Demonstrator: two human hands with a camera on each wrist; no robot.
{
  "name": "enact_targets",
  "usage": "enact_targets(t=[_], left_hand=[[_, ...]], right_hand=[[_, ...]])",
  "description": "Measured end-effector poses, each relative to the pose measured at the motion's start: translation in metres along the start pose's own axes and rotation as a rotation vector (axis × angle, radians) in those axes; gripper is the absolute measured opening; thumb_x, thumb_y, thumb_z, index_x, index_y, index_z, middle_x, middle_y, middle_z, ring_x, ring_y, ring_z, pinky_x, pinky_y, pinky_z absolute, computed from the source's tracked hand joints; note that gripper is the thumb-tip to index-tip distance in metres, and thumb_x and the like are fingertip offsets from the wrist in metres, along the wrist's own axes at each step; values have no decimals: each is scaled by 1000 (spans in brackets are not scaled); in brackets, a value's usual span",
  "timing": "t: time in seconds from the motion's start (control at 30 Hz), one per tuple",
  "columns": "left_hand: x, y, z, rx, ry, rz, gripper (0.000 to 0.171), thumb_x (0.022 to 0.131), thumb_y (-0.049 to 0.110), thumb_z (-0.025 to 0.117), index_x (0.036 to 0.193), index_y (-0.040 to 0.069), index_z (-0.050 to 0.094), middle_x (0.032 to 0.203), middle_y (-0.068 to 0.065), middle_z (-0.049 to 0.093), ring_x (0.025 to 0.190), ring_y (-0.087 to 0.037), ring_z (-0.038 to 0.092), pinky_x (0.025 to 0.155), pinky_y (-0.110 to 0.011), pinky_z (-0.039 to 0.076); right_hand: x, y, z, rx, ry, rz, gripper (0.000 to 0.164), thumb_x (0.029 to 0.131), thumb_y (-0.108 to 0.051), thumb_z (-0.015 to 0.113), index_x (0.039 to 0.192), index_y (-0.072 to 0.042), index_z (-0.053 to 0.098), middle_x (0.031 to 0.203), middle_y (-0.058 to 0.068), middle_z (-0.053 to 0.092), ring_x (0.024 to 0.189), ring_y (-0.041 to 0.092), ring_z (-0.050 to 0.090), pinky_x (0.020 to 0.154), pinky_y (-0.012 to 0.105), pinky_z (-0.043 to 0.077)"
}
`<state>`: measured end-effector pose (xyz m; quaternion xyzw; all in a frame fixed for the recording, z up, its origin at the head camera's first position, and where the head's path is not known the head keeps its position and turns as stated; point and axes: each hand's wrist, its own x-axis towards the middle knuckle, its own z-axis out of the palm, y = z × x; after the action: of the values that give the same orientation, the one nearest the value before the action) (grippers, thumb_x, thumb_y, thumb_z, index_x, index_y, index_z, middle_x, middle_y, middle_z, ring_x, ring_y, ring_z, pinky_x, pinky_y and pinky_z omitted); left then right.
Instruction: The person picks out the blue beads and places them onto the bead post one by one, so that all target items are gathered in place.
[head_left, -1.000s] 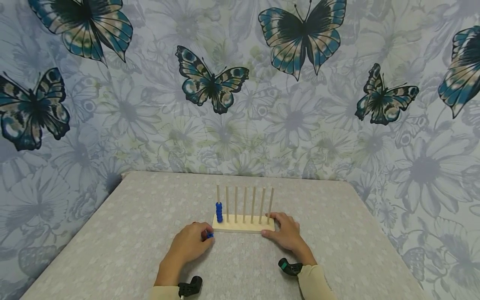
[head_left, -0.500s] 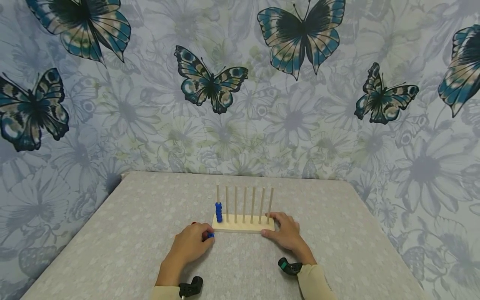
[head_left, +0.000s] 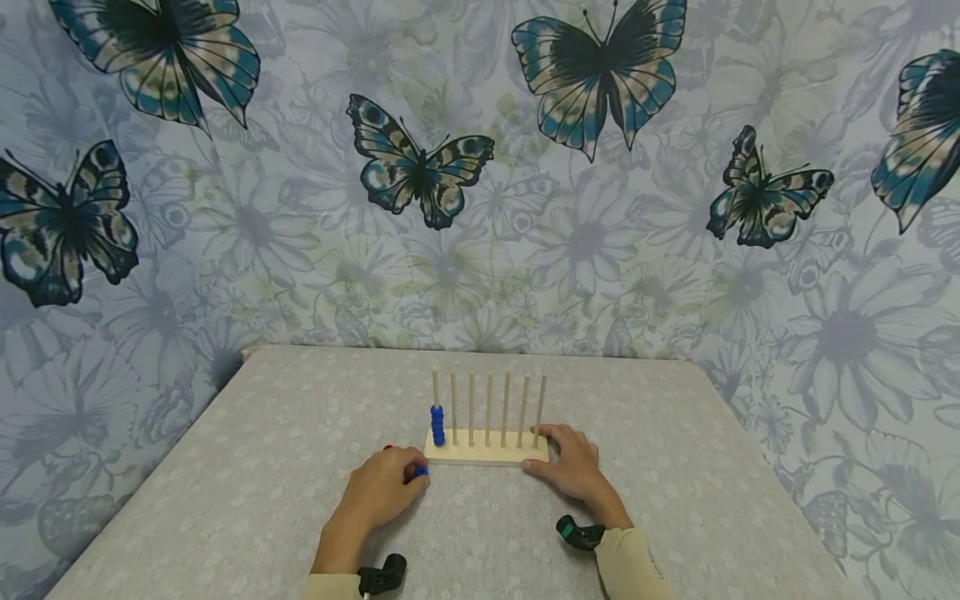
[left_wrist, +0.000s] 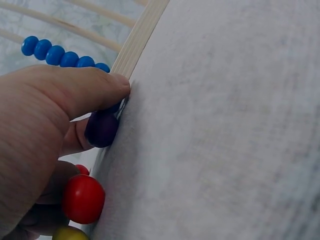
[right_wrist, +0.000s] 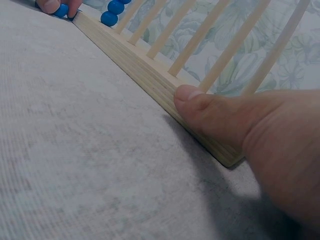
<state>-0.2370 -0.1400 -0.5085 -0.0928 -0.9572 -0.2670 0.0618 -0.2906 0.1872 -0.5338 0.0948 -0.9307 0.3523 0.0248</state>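
In the head view, a wooden peg stand [head_left: 487, 452] with several upright pegs stands mid-table. Blue beads [head_left: 438, 427] are stacked on its leftmost peg. By the stand's left end my left hand [head_left: 381, 490] pinches a blue bead [head_left: 422, 472] between thumb and fingers. Up close in the left wrist view, a dark blue bead [left_wrist: 101, 129] sits under the thumb, with part of another blue one behind it. My right hand [head_left: 572, 467] grips the stand's right end, its thumb on the front edge [right_wrist: 150, 92]; its other fingers are hidden in the right wrist view.
Under the left hand's other fingers are a red bead [left_wrist: 83, 199], part of a second red one and a yellow bead [left_wrist: 71, 234]. A patterned cloth covers the table [head_left: 637, 417]. A butterfly-print wall [head_left: 480, 275] rises behind it.
My left hand has shifted very slightly right, and a bit of red shows beside its knuckles. The right hand and the peg stand have stayed in place.
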Motion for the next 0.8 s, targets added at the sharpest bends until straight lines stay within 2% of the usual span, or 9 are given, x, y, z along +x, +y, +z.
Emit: enact_targets(t=[0.17, 0.4, 0.6, 0.7, 0.8], left_hand=[[1, 1, -1, 3, 8, 6, 16, 85, 25, 78, 101, 22, 76, 80, 14, 63, 71, -3, 55, 66, -29, 48], [1, 5, -8, -42, 4, -13, 17, 89, 27, 74, 105, 24, 74, 82, 15, 63, 71, -5, 54, 64, -30, 45], [0, 10, -13, -58, 13, 1, 20, 90, 28, 74, 109, 22, 74, 85, 15, 66, 69, -4, 53, 63, -30, 44], [-1, 12, -15, -56, 35, 2, 21, 90, 29, 74, 110, 22, 74, 86, 15, 68, 63, -3, 52, 61, -28, 43], [-2, 14, -17, -62, 55, -16, 23, 91, 30, 73, 112, 22, 73, 87, 13, 69, 52, -4, 52, 52, -27, 43]], right_hand=[[0, 0, 0, 4, 5, -13, 63, 77, -56, 81, 131, -28, 62, 136, -1, 59, 123, 25, 49, 93, 48, 30], [1, 0, -1, 2, 2, -12, 64, 77, -56, 80, 132, -29, 61, 136, -1, 59, 121, 24, 48, 93, 47, 29], [0, -1, -1, 2, 1, -4, 63, 78, -55, 80, 132, -29, 61, 137, -1, 58, 122, 24, 48, 95, 48, 30], [0, -2, -1, 6, 2, -3, 63, 78, -54, 81, 132, -29, 61, 137, -1, 59, 123, 25, 48, 95, 48, 30], [-1, -2, -1, 4, 5, -7, 63, 78, -54, 81, 132, -29, 62, 136, -1, 59, 122, 25, 48, 94, 48, 30]])
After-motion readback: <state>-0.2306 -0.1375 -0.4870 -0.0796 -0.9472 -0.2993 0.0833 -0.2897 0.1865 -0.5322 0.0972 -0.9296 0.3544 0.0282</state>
